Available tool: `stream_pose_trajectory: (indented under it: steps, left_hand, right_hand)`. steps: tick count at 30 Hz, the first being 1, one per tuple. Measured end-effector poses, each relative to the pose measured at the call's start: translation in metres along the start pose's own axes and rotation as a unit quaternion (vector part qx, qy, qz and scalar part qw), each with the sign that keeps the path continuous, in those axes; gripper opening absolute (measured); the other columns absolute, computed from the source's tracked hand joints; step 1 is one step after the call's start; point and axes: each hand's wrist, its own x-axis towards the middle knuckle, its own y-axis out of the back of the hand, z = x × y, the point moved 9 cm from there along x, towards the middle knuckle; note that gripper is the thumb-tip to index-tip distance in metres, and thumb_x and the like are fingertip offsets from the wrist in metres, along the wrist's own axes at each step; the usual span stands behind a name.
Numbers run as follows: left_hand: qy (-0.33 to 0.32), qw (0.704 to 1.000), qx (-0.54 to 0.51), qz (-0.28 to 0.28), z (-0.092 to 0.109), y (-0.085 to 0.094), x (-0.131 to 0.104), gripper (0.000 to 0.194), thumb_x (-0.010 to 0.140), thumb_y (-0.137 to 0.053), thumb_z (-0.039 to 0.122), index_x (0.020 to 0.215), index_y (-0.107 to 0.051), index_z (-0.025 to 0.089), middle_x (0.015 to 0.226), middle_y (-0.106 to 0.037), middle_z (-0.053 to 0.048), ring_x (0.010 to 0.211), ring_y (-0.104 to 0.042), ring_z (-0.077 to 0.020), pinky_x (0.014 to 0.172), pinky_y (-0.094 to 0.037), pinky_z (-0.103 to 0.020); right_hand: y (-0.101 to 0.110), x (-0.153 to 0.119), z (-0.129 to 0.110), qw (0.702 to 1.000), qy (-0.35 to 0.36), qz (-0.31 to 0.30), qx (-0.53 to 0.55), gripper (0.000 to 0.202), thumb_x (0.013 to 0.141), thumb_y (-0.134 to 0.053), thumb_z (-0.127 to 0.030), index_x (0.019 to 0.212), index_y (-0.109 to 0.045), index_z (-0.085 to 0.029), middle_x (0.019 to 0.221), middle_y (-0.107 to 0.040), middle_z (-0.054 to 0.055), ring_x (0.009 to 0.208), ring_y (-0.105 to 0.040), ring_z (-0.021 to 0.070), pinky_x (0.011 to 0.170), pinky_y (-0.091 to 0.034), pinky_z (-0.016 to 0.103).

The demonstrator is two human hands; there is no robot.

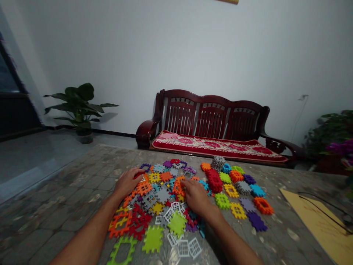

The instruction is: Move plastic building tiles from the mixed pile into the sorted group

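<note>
A loose pile of colourful plastic interlocking tiles [163, 194] lies on the table in front of me. My left hand [129, 182] rests at the pile's left edge, thumb and fingers apart around an orange tile [143, 188] and its neighbours. At the middle of the pile, my right hand [195, 194] has its fingers closed on an orange tile with an opening [178, 186]; the fingertips are partly hidden. Nearer to me are a lime green tile [153, 239], a lime green frame tile [122, 251] and several white window pieces [183, 248].
Right of the pile, tiles are set out in groups, with a red stack [214, 180] and a grey stack [217, 163]. A yellow sheet [314, 224] with a black cable lies at the table's right. Beyond the table stand a wooden bench [204, 114] and a potted plant [82, 105].
</note>
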Motion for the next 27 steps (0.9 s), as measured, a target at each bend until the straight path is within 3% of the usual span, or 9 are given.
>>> stream_pose_trajectory:
  steps: [2, 4, 8, 11, 14, 19, 27]
  left_hand:
    - [-0.002, 1.000, -0.003, 0.000, 0.000, 0.000, 0.000, 0.043, 0.084, -0.045, 0.044, 0.110, -0.073, 0.023, 0.130, -0.065, -0.009, 0.119, -0.059, -0.0281, 0.104, -0.042, -0.042]
    - [-0.006, 1.000, -0.006, 0.003, 0.000, 0.000, 0.000, 0.043, 0.084, -0.045, 0.043, 0.109, -0.073, 0.023, 0.129, -0.065, -0.008, 0.119, -0.059, -0.0279, 0.104, -0.042, -0.042]
    - [-0.008, 1.000, -0.005, 0.009, -0.001, 0.000, 0.000, 0.043, 0.083, -0.046, 0.044, 0.109, -0.073, 0.023, 0.129, -0.066, -0.008, 0.118, -0.059, -0.0285, 0.104, -0.042, -0.043]
    - [-0.006, 1.000, 0.001, 0.003, -0.002, -0.001, 0.001, 0.044, 0.083, -0.045, 0.045, 0.109, -0.073, 0.023, 0.128, -0.066, -0.009, 0.118, -0.060, -0.0300, 0.103, -0.043, -0.044]
    - [-0.005, 1.000, 0.002, -0.002, -0.004, -0.002, 0.003, 0.045, 0.083, -0.044, 0.045, 0.110, -0.073, 0.023, 0.128, -0.066, -0.009, 0.119, -0.059, -0.0300, 0.104, -0.042, -0.044]
    - [-0.005, 1.000, 0.005, -0.016, -0.002, -0.002, 0.003, 0.046, 0.083, -0.043, 0.045, 0.111, -0.073, 0.023, 0.131, -0.064, -0.009, 0.120, -0.059, -0.0288, 0.104, -0.042, -0.042]
    - [0.001, 1.000, 0.004, -0.006, 0.001, 0.002, 0.001, 0.042, 0.083, -0.045, 0.043, 0.108, -0.074, 0.025, 0.130, -0.065, -0.007, 0.120, -0.059, -0.0295, 0.104, -0.043, -0.043]
  right_hand:
    - [-0.005, 0.000, -0.009, 0.998, 0.042, 0.002, 0.047, 0.043, 0.087, -0.045, -0.007, 0.125, -0.061, -0.021, 0.133, -0.062, 0.005, 0.123, -0.054, 0.0166, 0.103, -0.036, 0.026]
    - [-0.003, 0.000, -0.009, 0.998, 0.042, 0.023, 0.049, 0.042, 0.088, -0.044, -0.007, 0.124, -0.062, -0.020, 0.132, -0.062, 0.005, 0.121, -0.055, 0.0164, 0.102, -0.038, 0.025]
    - [0.014, 0.006, 0.013, 0.994, -0.064, 0.049, -0.074, 0.038, 0.084, -0.045, -0.005, 0.114, -0.066, -0.016, 0.116, -0.069, 0.010, 0.111, -0.058, 0.0241, 0.095, -0.042, 0.032]
    - [0.020, 0.013, 0.025, 0.979, -0.112, 0.000, -0.171, 0.034, 0.085, -0.045, -0.007, 0.112, -0.066, -0.010, 0.111, -0.069, 0.017, 0.109, -0.059, 0.0280, 0.091, -0.043, 0.035]
    - [0.019, 0.022, 0.030, 0.971, -0.114, -0.046, -0.203, 0.032, 0.085, -0.049, -0.009, 0.111, -0.067, -0.008, 0.109, -0.070, 0.019, 0.108, -0.061, 0.0289, 0.087, -0.044, 0.034]
    - [0.014, 0.036, 0.036, 0.971, -0.107, -0.072, -0.202, 0.029, 0.084, -0.052, -0.009, 0.108, -0.069, -0.008, 0.106, -0.071, 0.020, 0.102, -0.065, 0.0286, 0.085, -0.046, 0.034]
    - [0.033, 0.040, 0.035, 0.981, -0.082, -0.016, -0.175, 0.026, 0.084, -0.054, -0.012, 0.106, -0.069, -0.011, 0.112, -0.065, 0.018, 0.106, -0.061, 0.0271, 0.084, -0.047, 0.032]
